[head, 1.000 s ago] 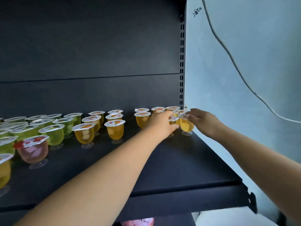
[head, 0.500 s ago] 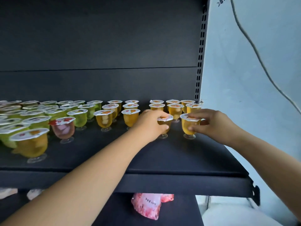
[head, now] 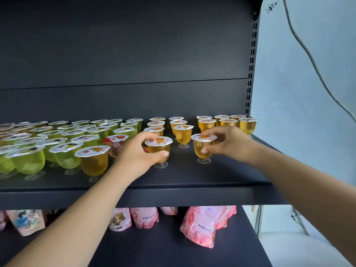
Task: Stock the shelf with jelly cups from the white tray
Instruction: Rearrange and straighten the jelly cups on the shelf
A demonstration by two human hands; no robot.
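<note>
Both hands are on the black shelf (head: 192, 176), each round an orange jelly cup with a white foil lid. My left hand (head: 134, 157) grips one orange cup (head: 159, 149), whose foot stands on the shelf. My right hand (head: 229, 143) pinches a second orange cup (head: 202, 148) just to the right, thumb low on the bowl and fingers at the lid. Behind them stand rows of orange cups (head: 227, 123). Green cups (head: 63, 151) fill the left side, with one red cup (head: 115, 143) among them. The white tray is out of view.
The shelf's front right part (head: 221, 174) holds no cups. A slotted upright (head: 251, 64) ends the shelf at the right, with a pale wall (head: 308, 93) and a cable beyond. Pink pouches (head: 200, 226) stand on the lower shelf.
Both hands have drawn back from the rear rows toward the shelf front, each bringing its orange cup along. The view has dropped, showing the lower shelf.
</note>
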